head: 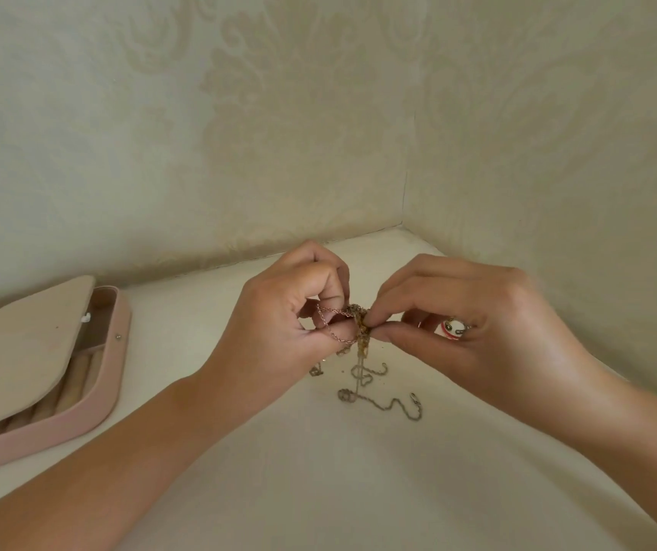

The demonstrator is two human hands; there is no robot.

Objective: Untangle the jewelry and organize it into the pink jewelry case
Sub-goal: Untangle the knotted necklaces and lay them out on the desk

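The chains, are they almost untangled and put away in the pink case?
Not yet. Done: the pink case lies open on the table, ready. In hand: the left hand and the right hand both pinch the knot of chains, with loose ends trailing on the table. Left: the knot looks tight, and no chain shows in the visible part of the case, so untangling and putting away both remain.
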